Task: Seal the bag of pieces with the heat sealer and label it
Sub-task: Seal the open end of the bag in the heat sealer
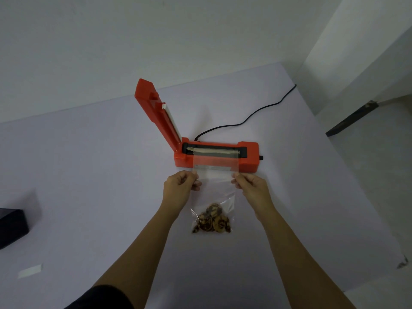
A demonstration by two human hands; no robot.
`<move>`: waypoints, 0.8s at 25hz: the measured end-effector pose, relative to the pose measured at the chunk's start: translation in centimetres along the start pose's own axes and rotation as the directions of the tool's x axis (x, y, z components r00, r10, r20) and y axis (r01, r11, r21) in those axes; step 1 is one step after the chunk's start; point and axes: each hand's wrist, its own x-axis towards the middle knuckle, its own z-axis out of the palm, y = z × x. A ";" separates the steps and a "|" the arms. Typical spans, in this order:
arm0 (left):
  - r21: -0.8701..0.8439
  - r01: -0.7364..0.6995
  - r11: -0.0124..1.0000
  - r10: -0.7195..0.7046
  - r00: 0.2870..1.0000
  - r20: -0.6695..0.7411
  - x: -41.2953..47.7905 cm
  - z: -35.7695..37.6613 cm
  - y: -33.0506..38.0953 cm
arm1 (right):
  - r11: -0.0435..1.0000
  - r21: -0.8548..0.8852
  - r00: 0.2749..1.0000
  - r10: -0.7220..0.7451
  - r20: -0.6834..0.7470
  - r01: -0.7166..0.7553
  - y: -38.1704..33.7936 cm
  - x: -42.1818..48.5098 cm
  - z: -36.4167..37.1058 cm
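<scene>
A clear plastic bag lies in front of me with brown dried pieces gathered at its near end. Its open top rests across the sealing strip of the orange heat sealer, whose lid stands raised at the left. My left hand pinches the bag's left edge just in front of the sealer. My right hand pinches the right edge at the same height. A white label strip lies on the table at the near left.
The sealer's black cable runs back right off the white table. A black box sits at the left edge. The table's right edge drops to the floor, with a dark object there.
</scene>
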 end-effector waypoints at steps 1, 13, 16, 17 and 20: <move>0.000 -0.006 1.000 0.006 1.000 -0.002 0.0 0.0 0.0 | 1.000 0.002 1.000 0.002 0.003 -0.002 0.0 0.0 0.0; 0.023 -0.014 1.000 0.014 1.000 -0.016 0.1 0.3 0.0 | 1.000 -0.023 1.000 0.005 -0.004 -0.005 0.4 0.1 -0.1; 0.010 -0.003 1.000 0.004 1.000 -0.016 0.1 0.4 0.0 | 1.000 -0.019 1.000 -0.001 -0.007 0.001 0.5 0.2 -0.1; 0.006 0.001 1.000 -0.001 1.000 -0.018 0.1 0.5 0.0 | 1.000 -0.018 1.000 -0.003 -0.008 0.003 0.5 0.3 0.0; -0.009 0.011 1.000 -0.011 1.000 -0.017 0.2 0.5 0.0 | 0.998 -0.054 1.000 -0.015 -0.011 0.015 0.6 0.2 -0.1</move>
